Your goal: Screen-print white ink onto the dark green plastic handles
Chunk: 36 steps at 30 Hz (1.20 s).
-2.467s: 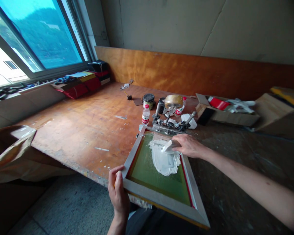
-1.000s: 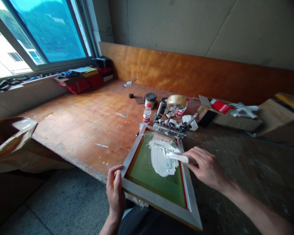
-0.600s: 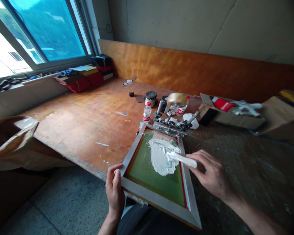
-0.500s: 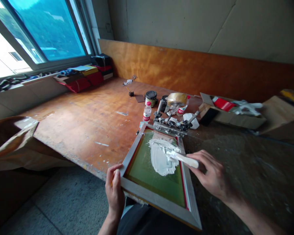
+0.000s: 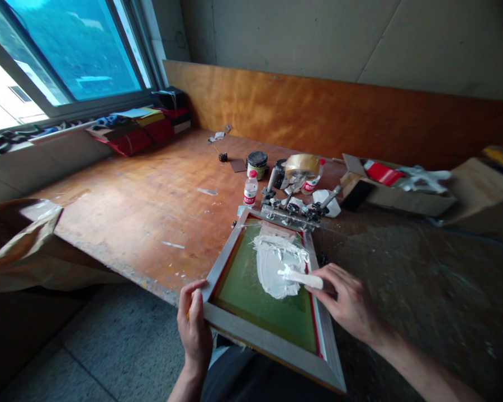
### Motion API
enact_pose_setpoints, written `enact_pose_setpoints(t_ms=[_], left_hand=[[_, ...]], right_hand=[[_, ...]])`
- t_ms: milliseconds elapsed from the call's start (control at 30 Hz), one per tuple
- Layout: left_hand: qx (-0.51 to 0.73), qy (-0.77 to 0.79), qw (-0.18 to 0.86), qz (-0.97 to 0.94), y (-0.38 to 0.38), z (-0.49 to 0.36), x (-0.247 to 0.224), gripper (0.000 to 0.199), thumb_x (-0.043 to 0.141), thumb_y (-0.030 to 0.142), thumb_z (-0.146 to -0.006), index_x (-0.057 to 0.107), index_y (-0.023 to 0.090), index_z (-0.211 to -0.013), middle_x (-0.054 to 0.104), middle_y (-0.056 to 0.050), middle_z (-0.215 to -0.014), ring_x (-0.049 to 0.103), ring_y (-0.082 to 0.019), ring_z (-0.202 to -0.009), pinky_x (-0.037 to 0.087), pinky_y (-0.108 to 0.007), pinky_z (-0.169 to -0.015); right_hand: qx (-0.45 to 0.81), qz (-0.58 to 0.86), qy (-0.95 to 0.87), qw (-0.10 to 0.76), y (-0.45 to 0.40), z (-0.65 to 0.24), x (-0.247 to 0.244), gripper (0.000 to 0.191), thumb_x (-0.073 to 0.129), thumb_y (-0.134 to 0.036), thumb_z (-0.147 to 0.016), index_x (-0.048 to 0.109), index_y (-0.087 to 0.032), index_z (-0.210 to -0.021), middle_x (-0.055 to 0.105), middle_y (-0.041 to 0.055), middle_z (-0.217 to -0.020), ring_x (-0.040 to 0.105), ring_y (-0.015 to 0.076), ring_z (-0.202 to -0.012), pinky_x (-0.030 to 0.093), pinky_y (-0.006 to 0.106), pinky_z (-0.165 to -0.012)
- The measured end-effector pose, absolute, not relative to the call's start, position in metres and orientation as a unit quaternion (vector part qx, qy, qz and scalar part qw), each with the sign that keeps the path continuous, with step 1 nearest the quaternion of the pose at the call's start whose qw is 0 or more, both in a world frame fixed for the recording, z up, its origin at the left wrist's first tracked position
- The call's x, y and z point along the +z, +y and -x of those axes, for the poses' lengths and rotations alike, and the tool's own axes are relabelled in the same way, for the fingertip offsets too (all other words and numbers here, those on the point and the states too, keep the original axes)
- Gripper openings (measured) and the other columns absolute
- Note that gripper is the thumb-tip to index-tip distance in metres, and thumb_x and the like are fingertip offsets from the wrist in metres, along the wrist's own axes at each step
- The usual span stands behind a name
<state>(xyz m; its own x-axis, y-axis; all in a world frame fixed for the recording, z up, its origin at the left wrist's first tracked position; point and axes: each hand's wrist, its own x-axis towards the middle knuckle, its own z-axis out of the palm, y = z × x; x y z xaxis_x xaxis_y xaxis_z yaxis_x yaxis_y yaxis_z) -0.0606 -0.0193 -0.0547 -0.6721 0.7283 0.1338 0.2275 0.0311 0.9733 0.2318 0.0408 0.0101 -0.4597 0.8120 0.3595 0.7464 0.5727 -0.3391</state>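
A: At the near table edge, the grey-framed screen-printing frame with green mesh sits tilted, its far end clamped in the metal hinge clamps. Left hand is closed round the near-left corner of the frame, thumb on top.

B: Right hand?

A: Fingers pinched shut on the white-smeared flat scraper. Its tip lies in the thick white ink patch on the far half of the mesh.

B: How to do the spreading well?

A: Judgement only: keep the scraper low and flat, draw the ink evenly, and hold the frame steady with the left hand so the mesh doesn't bounce. Stay off the red tape border.

B: Thing versus hands?

A: The frame lies between both hands, left touching the corner, right over the right rail. A small clear plastic bottle with red label and a black-lidded round jar stand beyond the clamps, well apart from both hands.
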Motion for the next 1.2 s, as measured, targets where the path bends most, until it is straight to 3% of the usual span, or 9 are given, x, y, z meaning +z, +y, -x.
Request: enact_pose_setpoints(t_ms=[200,367,533,1000,1200], left_hand=[[0.601,0.689,0.177,-0.366,-0.018,0.059,-0.052,0.033,0.043,0.042,-0.088,0.066,0.018,-0.084,0.065,-0.004,-0.086,0.059,-0.022,-0.087,0.042,-0.03,-0.077],[0.604,0.686,0.189,-0.36,-0.019,0.06,-0.051,0.034,0.044,0.045,-0.087,0.065,0.019,-0.085,0.066,-0.003,-0.086,0.059,-0.021,-0.086,0.043,-0.03,-0.075],[0.613,0.677,0.203,-0.353,-0.019,0.061,-0.053,0.034,0.044,0.047,-0.088,0.065,0.019,-0.086,0.065,-0.003,-0.087,0.059,-0.021,-0.086,0.043,-0.028,-0.076],[0.618,0.671,0.182,-0.367,-0.017,0.059,-0.056,0.032,0.044,0.042,-0.089,0.065,0.019,-0.086,0.065,-0.002,-0.086,0.059,-0.019,-0.085,0.042,-0.027,-0.075],[0.627,0.667,0.179,-0.361,-0.017,0.058,-0.057,0.031,0.044,0.04,-0.089,0.065,0.018,-0.085,0.064,-0.002,-0.085,0.058,-0.019,-0.084,0.042,-0.027,-0.075]], right_hand=[[-0.005,0.414,-0.894,0.171,0.041,-0.23,0.017,0.017,0.05,-0.006,-0.08,0.058,-0.019,-0.088,0.062,0.0063,-0.082,0.055,0.022,-0.077,0.039,0.034,-0.069],[0.0,0.427,-0.896,0.124,0.05,-0.227,0.035,0.006,0.056,-0.015,-0.083,0.057,-0.021,-0.082,0.062,0.0047,-0.079,0.055,0.021,-0.074,0.038,0.034,-0.068],[0.012,0.462,-0.875,0.144,0.07,-0.225,0.045,0.008,0.061,-0.028,-0.086,0.057,-0.021,-0.084,0.064,0.0045,-0.082,0.058,0.0209,-0.076,0.041,0.033,-0.068],[-0.06,0.503,-0.859,0.073,0.122,-0.192,0.014,0.011,0.067,-0.024,-0.083,0.057,-0.02,-0.083,0.065,0.0044,-0.085,0.062,0.0224,-0.084,0.042,0.03,-0.07],[-0.02,0.474,-0.88,0.036,0.125,-0.189,0.012,0.011,0.068,-0.018,-0.08,0.057,-0.018,-0.083,0.066,0.0054,-0.089,0.061,0.0221,-0.088,0.043,0.029,-0.074]])
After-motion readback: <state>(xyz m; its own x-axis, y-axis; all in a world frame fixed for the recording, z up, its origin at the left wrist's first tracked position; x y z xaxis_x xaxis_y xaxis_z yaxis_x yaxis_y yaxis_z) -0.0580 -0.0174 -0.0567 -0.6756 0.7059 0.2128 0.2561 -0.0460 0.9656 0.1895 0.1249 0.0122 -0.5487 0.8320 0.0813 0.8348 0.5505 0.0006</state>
